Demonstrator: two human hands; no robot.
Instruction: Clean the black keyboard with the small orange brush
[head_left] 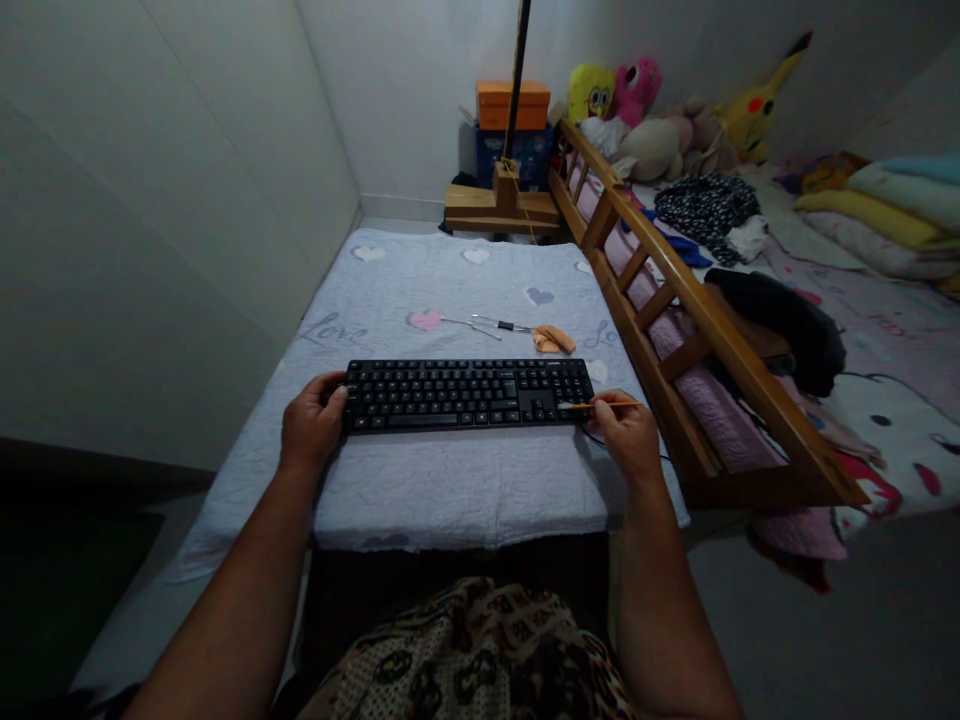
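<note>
A black keyboard (450, 392) lies across the cloth-covered table. My left hand (311, 415) is closed on the keyboard's left end, thumb on top. Between the fingertips of my right hand (622, 425) is a thin paintbrush (615, 404) with a yellow-orange handle. Its pale tip points left and lies over the keys near the number pad. My right hand is at the keyboard's right end; whether it also touches the keyboard I cannot tell. Beyond the keyboard lie a slim tool with a dark grip (506, 326), a thin pale stick (484, 331) and a crumpled orange cloth (553, 339).
A light tablecloth (450, 480) with hearts covers the table. Along the right runs a wooden bed rail (675, 290), with clothes (780, 320) and plush toys behind it. A wooden stand (499, 208) and an orange box (513, 105) are at the back. A pale wall (225, 200) borders the left.
</note>
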